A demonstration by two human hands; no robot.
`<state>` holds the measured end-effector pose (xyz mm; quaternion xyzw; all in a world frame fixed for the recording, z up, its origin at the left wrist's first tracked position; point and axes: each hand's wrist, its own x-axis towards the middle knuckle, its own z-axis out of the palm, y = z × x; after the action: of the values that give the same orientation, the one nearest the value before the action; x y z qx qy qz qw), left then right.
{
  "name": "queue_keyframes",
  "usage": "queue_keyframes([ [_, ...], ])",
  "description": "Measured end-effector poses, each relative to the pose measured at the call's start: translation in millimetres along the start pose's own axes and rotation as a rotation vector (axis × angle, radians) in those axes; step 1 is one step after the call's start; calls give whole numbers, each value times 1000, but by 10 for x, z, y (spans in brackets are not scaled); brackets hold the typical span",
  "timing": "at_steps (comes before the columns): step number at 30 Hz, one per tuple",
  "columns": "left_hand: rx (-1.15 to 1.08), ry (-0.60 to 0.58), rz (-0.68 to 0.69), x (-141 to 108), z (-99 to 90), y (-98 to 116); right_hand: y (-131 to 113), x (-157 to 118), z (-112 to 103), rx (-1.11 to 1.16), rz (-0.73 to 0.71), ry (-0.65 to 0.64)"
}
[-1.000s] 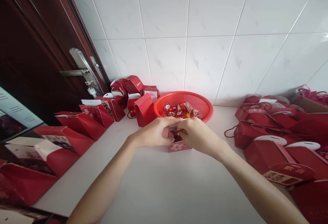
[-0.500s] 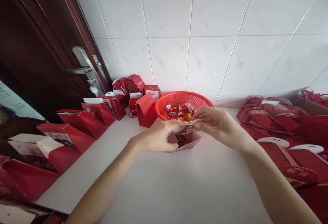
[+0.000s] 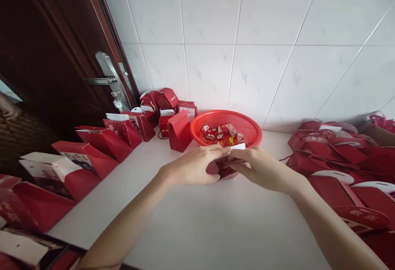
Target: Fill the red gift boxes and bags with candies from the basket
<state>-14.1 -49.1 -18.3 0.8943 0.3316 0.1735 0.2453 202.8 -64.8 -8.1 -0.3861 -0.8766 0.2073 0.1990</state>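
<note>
My left hand (image 3: 194,166) grips the left side of a small red paper gift box (image 3: 227,175), thumb in front and fingers over the back. The box stands open-topped on the white table, and a white flap (image 3: 238,146) sticks up behind it. My right hand (image 3: 267,169) is closed, its thumb and fingertips pinching a small wrapped candy (image 3: 231,164) at the box's mouth. Fingers cover most of that candy and much of the box's inside. Just behind stands a red plastic basket (image 3: 256,126) with several wrapped candies (image 3: 219,136) in it.
Red gift boxes (image 3: 98,146) stand in a row along the table's left edge, and more (image 3: 165,99) are bunched near the door (image 3: 61,35). On the right, red boxes and bags (image 3: 333,150) lie piled. A tiled wall (image 3: 210,72) rises behind the table.
My right hand has moved down with the candy from above the box to its mouth. My left hand still holds the box. The whole view has shifted slightly.
</note>
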Motion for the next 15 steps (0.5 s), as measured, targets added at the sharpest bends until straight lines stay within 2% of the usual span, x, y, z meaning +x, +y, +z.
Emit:
queue_keyframes([
  [9, 0, -10, -20, -7, -8, 7, -2, 69, -52, 81, -3, -77],
  [15, -14, -4, -7, -9, 14, -19, 68, 94, 22, -24, 33, -155],
])
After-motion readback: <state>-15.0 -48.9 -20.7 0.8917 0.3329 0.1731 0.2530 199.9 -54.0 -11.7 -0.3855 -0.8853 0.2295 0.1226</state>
